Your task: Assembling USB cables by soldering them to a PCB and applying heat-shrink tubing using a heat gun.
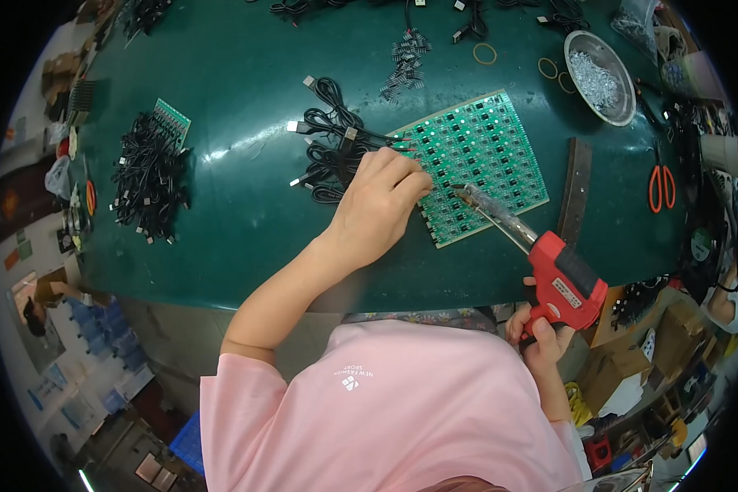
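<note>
My left hand (379, 201) is closed in a pinch at the left part of a green circuit board panel (500, 156); its fingertips hide what they hold. Black USB cables (328, 135) lie bunched beside and partly behind that hand, and red wire ends from them reach the panel's upper left edge. In my right hand (541, 332) is a red soldering gun (564, 283), gripped by its handle. Its metal tip points up and left over the middle of the panel, close to my left fingertips. Whether the tip touches the board I cannot tell.
At the left lies a pile of black cables (148, 180) with a small green board. A metal bowl (625, 111) of small clear pieces, a dark bar (576, 189) and orange-handled scissors (662, 189) are at the right. Small dark components (406, 66) and rubber bands (485, 54) lie farther back.
</note>
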Action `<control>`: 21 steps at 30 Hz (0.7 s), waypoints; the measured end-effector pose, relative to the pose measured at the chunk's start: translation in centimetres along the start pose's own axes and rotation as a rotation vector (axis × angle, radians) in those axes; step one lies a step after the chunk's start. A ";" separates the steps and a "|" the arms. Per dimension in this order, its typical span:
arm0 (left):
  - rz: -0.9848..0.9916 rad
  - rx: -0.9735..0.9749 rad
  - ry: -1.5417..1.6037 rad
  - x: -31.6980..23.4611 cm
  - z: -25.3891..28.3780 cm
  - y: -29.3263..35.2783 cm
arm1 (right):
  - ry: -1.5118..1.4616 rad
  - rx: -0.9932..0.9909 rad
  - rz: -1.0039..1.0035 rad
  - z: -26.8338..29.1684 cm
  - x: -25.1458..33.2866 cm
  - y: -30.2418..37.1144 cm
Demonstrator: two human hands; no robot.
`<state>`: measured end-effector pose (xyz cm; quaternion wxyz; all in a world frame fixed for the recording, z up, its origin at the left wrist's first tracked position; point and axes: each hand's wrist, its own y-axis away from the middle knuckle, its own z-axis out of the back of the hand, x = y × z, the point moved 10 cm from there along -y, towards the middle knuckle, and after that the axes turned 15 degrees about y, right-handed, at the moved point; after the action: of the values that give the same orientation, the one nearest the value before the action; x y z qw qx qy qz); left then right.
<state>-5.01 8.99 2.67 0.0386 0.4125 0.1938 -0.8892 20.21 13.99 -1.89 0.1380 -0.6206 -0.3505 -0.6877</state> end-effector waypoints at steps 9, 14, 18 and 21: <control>-0.006 0.181 -0.044 -0.3 -0.8 0.0 | -0.018 -0.014 -0.001 -1.3 1.0 -1.1; 0.061 0.272 -0.125 -0.3 -1.6 -0.3 | 0.037 -0.089 0.040 -0.8 1.2 -1.2; 0.178 0.175 0.062 0.5 -0.7 -0.6 | -0.131 -0.067 0.102 -2.0 2.2 -2.9; 0.148 0.147 0.114 0.4 -0.8 -0.4 | -0.121 -0.139 0.232 -2.5 3.2 -4.3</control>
<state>-4.84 9.67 2.01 0.0627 0.4773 0.0993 -0.8708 15.01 16.18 -0.08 0.1520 -0.7054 -0.2357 -0.6510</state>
